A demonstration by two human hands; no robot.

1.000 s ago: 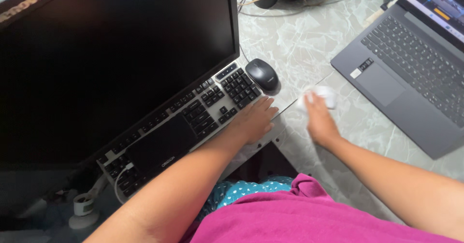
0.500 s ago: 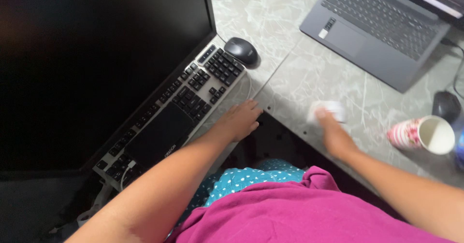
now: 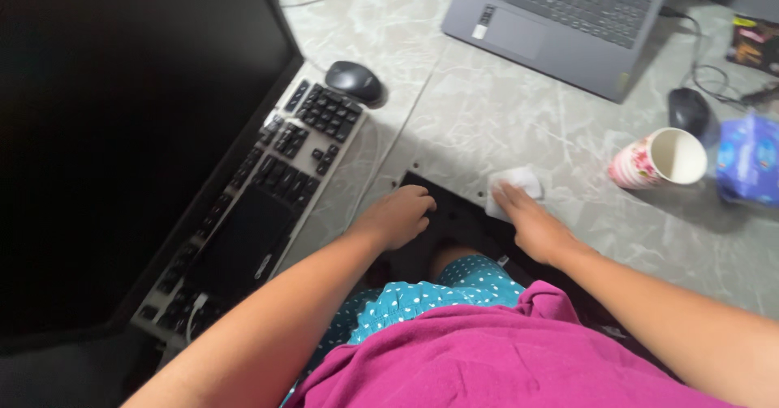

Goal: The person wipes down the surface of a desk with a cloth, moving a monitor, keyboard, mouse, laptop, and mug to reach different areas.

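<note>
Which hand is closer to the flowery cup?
The right hand. It presses a white cloth on the desk, a short way left of the flowery cup. The left hand rests farther left, at the desk edge.

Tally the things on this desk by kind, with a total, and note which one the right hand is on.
Computer mice: 2 (black mouse by the keyboard, dark mouse near the cup)
Keyboards: 1 (keyboard)
Laptops: 1 (laptop)
Monitors: 1 (monitor)
Cups: 1 (cup)
White cloths: 1 (white cloth, under the right hand)
Blue packets: 1 (blue packet)
Total: 8
</note>
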